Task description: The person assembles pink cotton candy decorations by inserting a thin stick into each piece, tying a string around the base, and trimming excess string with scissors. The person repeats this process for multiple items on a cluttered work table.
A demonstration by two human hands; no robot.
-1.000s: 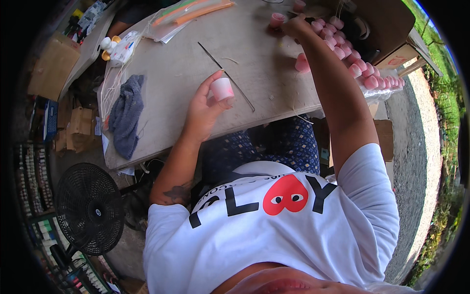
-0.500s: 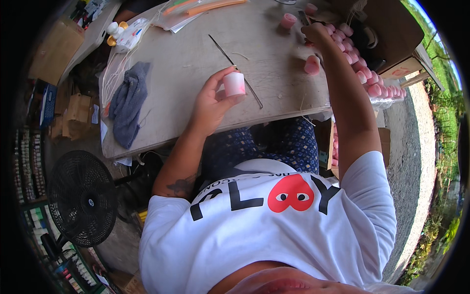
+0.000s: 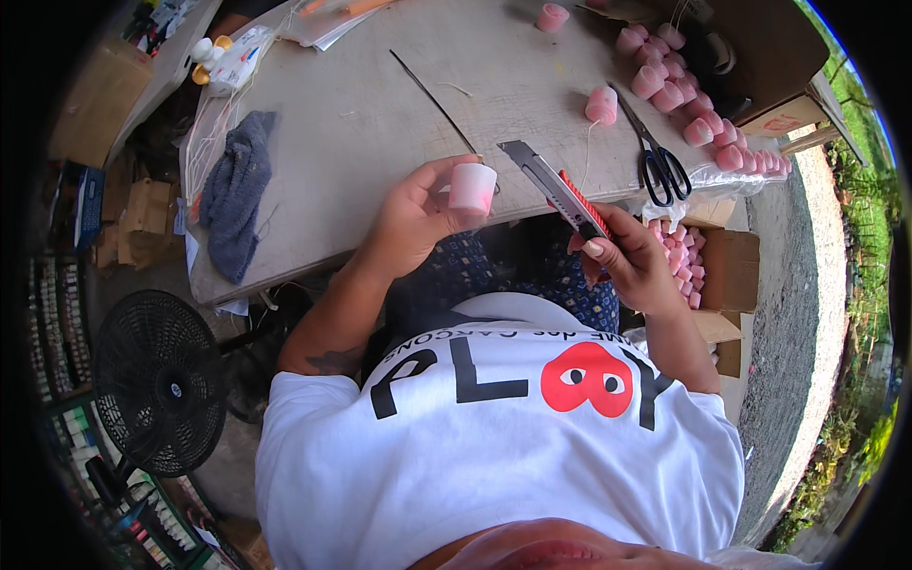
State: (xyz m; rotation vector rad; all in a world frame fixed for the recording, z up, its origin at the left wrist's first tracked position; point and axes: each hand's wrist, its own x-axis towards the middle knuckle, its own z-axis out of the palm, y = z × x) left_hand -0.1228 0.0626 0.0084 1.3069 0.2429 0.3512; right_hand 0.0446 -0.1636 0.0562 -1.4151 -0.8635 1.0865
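My left hand (image 3: 404, 226) holds a small pink and white candle (image 3: 472, 189) upright by its sides, above the table's near edge. In my right hand (image 3: 635, 261) is a box cutter (image 3: 559, 193) with a red and grey handle. Its blade is out and points up and left, a little apart from the candle. A thin dark metal rod (image 3: 429, 95) lies on the table, with its near end behind the left hand. Beyond the right hand rest black-handled scissors (image 3: 662, 169) and a pink candle (image 3: 601, 106) with a long wick trailing toward me.
Many pink candles (image 3: 669, 96) are grouped at the table's right side, beside a cardboard box. Another candle (image 3: 552, 17) stands farther back. A grey cloth (image 3: 236, 195) lies at the left edge. Below right, an open carton (image 3: 734, 268) holds pink pieces. A black fan (image 3: 160, 383) stands lower left.
My right hand has come back from the far right of the table toward me, now carrying the box cutter. The left hand keeps the candle, slightly nearer to me.
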